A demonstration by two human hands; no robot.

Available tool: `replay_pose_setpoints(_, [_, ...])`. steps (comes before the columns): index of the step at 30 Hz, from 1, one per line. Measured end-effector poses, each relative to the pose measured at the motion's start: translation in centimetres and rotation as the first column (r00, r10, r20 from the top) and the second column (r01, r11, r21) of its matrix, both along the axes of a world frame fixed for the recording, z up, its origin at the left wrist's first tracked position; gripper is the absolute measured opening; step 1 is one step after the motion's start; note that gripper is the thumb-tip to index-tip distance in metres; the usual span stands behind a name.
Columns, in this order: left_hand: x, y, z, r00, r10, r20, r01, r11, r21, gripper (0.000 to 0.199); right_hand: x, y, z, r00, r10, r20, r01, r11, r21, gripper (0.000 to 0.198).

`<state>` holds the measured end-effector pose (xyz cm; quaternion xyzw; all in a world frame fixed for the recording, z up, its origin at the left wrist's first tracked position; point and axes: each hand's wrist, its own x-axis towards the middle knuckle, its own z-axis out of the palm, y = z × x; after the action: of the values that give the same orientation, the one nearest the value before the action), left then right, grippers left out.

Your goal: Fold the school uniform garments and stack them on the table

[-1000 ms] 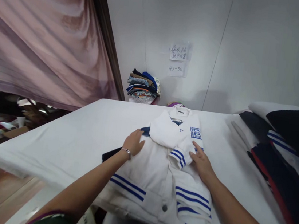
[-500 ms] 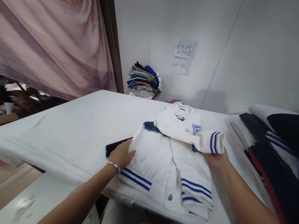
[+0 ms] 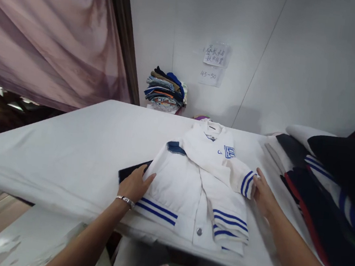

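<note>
A white jacket (image 3: 173, 185) with blue-striped cuffs and hem lies on the white-covered table, one sleeve (image 3: 230, 168) laid across its front. My left hand (image 3: 134, 184) is closed on the jacket's left edge, thumb on top and the other fingers partly hidden. Beside it a dark flat piece (image 3: 128, 171) sticks out from under that edge; I cannot make out what it is. At the end of the striped cuff, my right hand (image 3: 263, 196) has its fingers closed against the cloth, one finger standing up past the edge. A metal snap (image 3: 199, 231) shows near the hem.
Folded clothes in dark, red and striped cloth (image 3: 314, 212) line the table's right side. A smaller stack of clothes (image 3: 166, 90) stands at the far edge by the wall, under paper signs (image 3: 214, 63). A pink curtain (image 3: 63, 26) hangs at the left, beyond the table (image 3: 64, 144).
The sleeve across the front has come down lower and flatter, its cuff now angled toward me. My right hand has moved from beneath the sleeve to the cuff's end. My left hand keeps its place.
</note>
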<state>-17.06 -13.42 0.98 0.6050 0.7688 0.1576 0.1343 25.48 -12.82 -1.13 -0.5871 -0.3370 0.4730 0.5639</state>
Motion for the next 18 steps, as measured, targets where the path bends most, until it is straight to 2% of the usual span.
replay_pose_setpoints(2, [0.0, 0.0, 0.1, 1.0, 0.011, 0.008, -0.011, 1.0, -0.015, 0.063, 0.1, -0.2, -0.4, 0.993, -0.005, 0.12, 0.007, 1.0, -0.01, 0.104])
replay_pose_setpoints(4, [-0.1, 0.1, 0.2, 1.0, 0.024, 0.015, -0.023, 0.999, -0.024, 0.063, 0.2, 0.0, -0.5, 0.979, -0.034, 0.202, 0.034, 0.999, 0.003, 0.109])
replay_pose_setpoints(7, [-0.3, 0.3, 0.3, 0.999, 0.034, 0.027, -0.033, 0.999, -0.019, 0.061, 0.5, 0.9, 0.3, 0.976, -0.113, 0.186, 0.105, 0.993, 0.055, 0.093])
replay_pose_setpoints(13, [-0.6, 0.3, 0.5, 0.999, 0.039, 0.038, -0.037, 0.997, -0.064, 0.055, 0.9, 3.9, 5.5, 0.996, -0.067, -0.056, 0.078, 0.97, 0.231, 0.062])
replay_pose_setpoints(18, [-0.9, 0.5, 0.3, 0.997, 0.047, 0.058, -0.041, 0.994, -0.106, 0.05, 0.6, 7.2, 10.6, 0.996, -0.016, -0.088, 0.047, 0.931, 0.361, 0.038])
